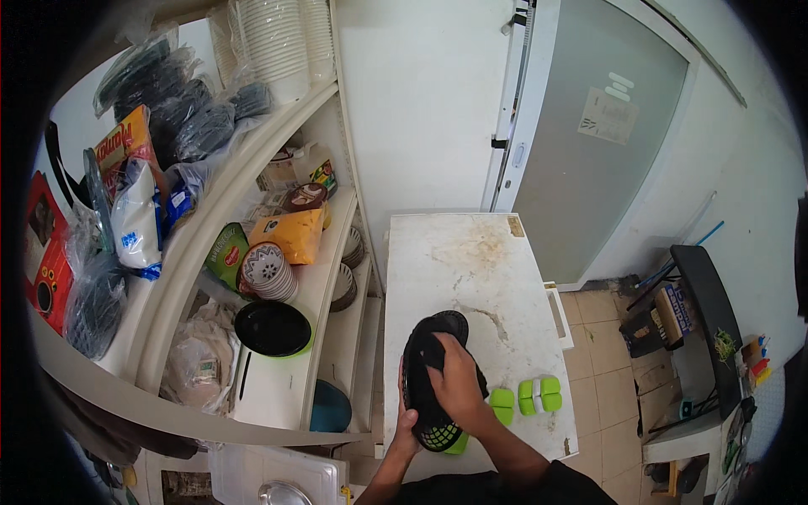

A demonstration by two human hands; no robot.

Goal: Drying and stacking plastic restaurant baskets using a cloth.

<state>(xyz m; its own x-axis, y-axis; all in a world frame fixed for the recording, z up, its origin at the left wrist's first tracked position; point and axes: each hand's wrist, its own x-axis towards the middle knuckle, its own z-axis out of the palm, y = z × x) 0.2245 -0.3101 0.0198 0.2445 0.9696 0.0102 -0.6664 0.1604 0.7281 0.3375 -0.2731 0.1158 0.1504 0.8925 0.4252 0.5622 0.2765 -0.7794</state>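
Observation:
My left hand [406, 429] grips the near left side of a black oval basket-like thing [412, 370], its thumb on the edge and the fingers mostly hidden. The thing is tilted above a white tabletop [438, 261]; green shows through a grid at its near end. Inside it, my right hand [457, 379] presses its curled fingers on a dark, cloth-like piece [433, 349]. Just right of my right wrist lie small bright green blocks or boxes [502, 404]. Beside them is a green pair with a white strip [539, 396]. More green is partly hidden under the black thing.
Shelves on the left hold stacked patterned bowls [269, 269], a black oval dish [273, 328], bags and packets. A lidded clear bin [269, 471] stands at lower left. Past the table are a frosted sliding door [598, 143] and, at right, a black folding table [707, 303].

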